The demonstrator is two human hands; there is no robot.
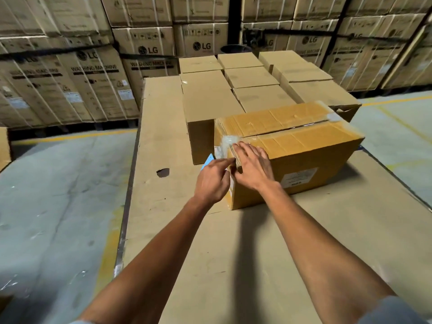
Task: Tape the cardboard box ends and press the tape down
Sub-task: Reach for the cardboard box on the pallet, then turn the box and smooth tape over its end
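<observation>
A yellow-brown cardboard box [304,146] lies on a cardboard-covered table [233,242]. Clear tape [289,129] runs along its top seam and is crumpled where it folds over the near left end [228,141]. My right hand [253,168] lies flat on that top corner, fingers spread on the tape. My left hand [211,181] is at the box's end face, index finger stretched onto the tape and the other fingers curled. A light blue tool [208,160] sticks out behind its knuckles, mostly hidden. A white label [299,177] is on the box's near side.
Several plain brown boxes [247,90] stand packed together right behind the taped box. Tall stacks of strapped washing machine cartons [93,73] fill the background. The table cover has a dark hole [163,172]. Grey floor with yellow lines [58,195] lies on both sides.
</observation>
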